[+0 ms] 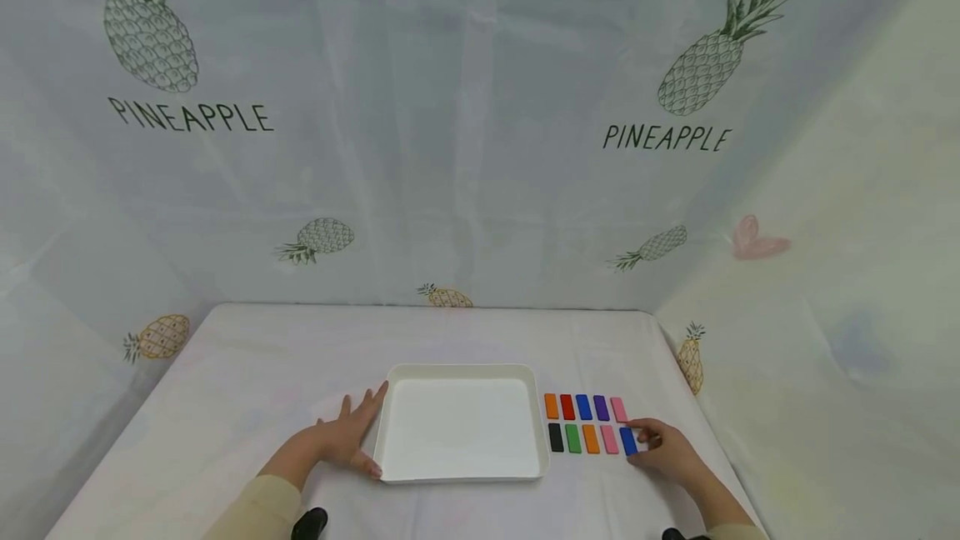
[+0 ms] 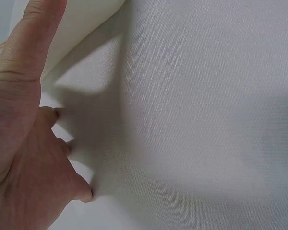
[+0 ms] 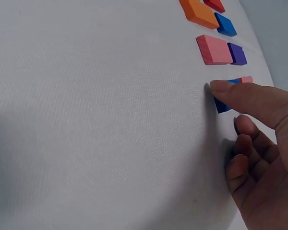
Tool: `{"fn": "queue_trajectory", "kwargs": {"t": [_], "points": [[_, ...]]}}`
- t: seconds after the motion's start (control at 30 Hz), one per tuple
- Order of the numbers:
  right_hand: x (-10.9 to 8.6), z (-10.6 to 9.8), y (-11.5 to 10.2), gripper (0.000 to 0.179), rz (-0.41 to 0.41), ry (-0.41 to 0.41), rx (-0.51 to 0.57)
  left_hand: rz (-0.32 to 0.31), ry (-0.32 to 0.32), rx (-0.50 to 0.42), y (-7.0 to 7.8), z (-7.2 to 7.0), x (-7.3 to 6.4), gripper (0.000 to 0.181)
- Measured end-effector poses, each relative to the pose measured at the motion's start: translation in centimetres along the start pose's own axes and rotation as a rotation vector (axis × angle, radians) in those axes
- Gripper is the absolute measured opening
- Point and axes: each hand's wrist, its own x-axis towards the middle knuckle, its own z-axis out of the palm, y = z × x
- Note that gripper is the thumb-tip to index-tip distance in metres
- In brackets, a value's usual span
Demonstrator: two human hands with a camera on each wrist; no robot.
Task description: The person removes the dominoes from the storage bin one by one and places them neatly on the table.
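A shallow white rectangular tray (image 1: 465, 475) lies on the cloth-covered table. My left hand (image 1: 348, 436) is spread along its left side, thumb near the front corner and fingertips near the back one. In the left wrist view the thumb (image 2: 31, 38) lies against the tray's wall (image 2: 86, 28). To the tray's right, small flat coloured blocks form two rows. My right hand (image 1: 666, 452) pinches the blue block (image 1: 628, 442) at the front row's right end, thumb at its near end and index finger at its far end. In the right wrist view, the thumb (image 3: 249, 98) partly covers this block.
The back row runs orange (image 1: 551, 406), red (image 1: 567, 407), blue (image 1: 584, 407), purple (image 1: 602, 407), pink (image 1: 618, 409). Left of the pinched block stand black (image 1: 556, 437), green (image 1: 573, 438), orange (image 1: 591, 439) and pink (image 1: 609, 439) blocks. Pineapple-printed cloth (image 1: 465, 148) hangs behind the table.
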Motion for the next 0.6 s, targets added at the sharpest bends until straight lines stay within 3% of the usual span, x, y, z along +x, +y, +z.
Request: {"fn": "queue_trajectory", "kwargs": {"t": [0.37, 0.6], "points": [[-0.1, 0.1, 0.6, 0.062, 0.022, 0.046, 0.028, 0.013, 0.002, -0.018, 0.4, 0.2, -0.2, 0.141], [0.0, 0.7, 1.4, 0.068, -0.005, 0.051, 0.112, 0.013, 0.013, 0.011, 0.4, -0.1, -0.2, 0.14]]}}
